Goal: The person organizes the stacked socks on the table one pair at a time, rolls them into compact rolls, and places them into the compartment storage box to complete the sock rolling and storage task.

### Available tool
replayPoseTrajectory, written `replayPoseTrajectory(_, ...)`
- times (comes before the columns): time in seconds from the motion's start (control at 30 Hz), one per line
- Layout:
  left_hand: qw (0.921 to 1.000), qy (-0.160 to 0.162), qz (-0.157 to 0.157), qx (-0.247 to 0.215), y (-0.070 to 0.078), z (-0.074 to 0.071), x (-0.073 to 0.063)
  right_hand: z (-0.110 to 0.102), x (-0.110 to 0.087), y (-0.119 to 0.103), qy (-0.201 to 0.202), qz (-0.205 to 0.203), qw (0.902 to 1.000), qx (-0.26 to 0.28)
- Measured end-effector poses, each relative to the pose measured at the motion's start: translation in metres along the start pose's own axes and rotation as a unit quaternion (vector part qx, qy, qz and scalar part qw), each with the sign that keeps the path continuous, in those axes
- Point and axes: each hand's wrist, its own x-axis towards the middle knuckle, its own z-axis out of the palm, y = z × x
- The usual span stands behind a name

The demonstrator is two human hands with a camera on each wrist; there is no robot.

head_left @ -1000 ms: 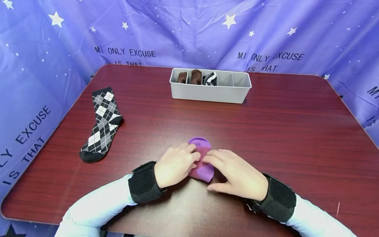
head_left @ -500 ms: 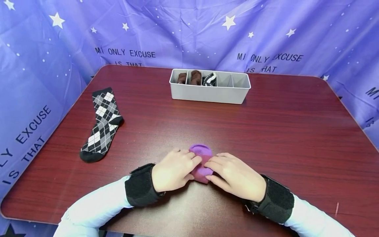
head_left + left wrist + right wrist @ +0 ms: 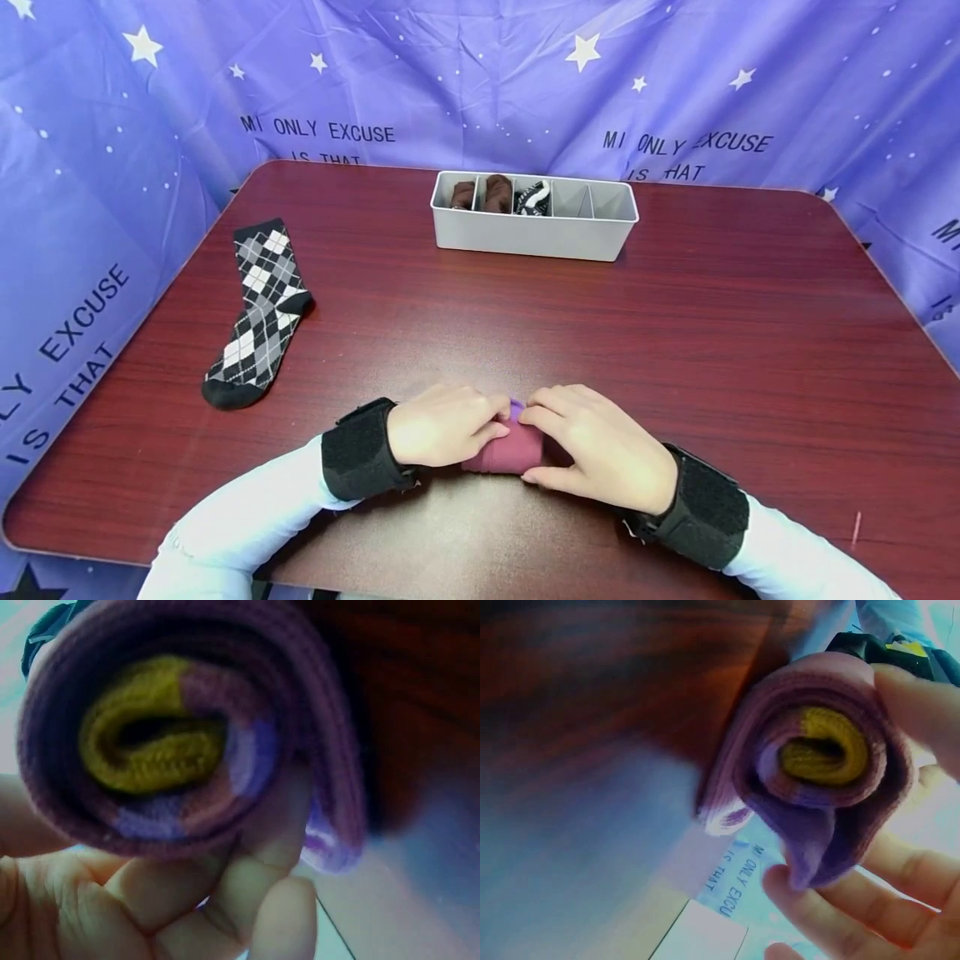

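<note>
A maroon and purple sock (image 3: 512, 452), rolled into a thick bundle, lies on the table near its front edge. Both wrist views look into the ends of the roll, where a yellow part (image 3: 180, 761) is coiled at the core. My left hand (image 3: 444, 425) holds the left side, its fingers bent over the top. On the other side, my right hand (image 3: 603, 446) grips the roll with curved fingers on the far face and the thumb (image 3: 919, 709) on the near one. A short purple end (image 3: 516, 410) shows between the fingertips at the far side.
A grey divided box (image 3: 525, 235) stands at the back; brown rolled socks (image 3: 497, 195) and a black-and-white one (image 3: 532, 200) occupy three compartments. An argyle sock (image 3: 258, 312) lies flat at the left of the table (image 3: 712, 317). A purple curtain (image 3: 480, 83) hangs behind.
The sock has been rolled further towards the person, so its purple flat end has shortened and maroon now covers the outside. Both hands have stayed around it, the fingers shifting slightly.
</note>
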Motion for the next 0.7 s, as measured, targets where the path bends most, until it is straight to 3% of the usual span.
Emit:
replayPoseTrajectory(0.27,0.9972,0.071,0.008,0.023,0.000,-0.007,-0.004,0.002,-0.001,0.000,-0.009,0.002,0.9998,-0.020)
replayPoseTrajectory(0.43,0.9972,0.068,0.009,0.031,-0.004,-0.007,-0.004,0.003,0.001,0.003,-0.043,0.028,0.9985,-0.016)
replayPoseTrajectory(0.57,0.9978,0.066,0.000,0.008,-0.007,-0.005,0.000,0.002,0.005,0.007,-0.077,0.044,0.9961,-0.008)
replayPoseTrajectory(0.7,0.9994,0.024,-0.013,-0.023,-0.011,-0.007,0.005,0.000,0.011,0.012,-0.116,0.040,0.9925,0.008)
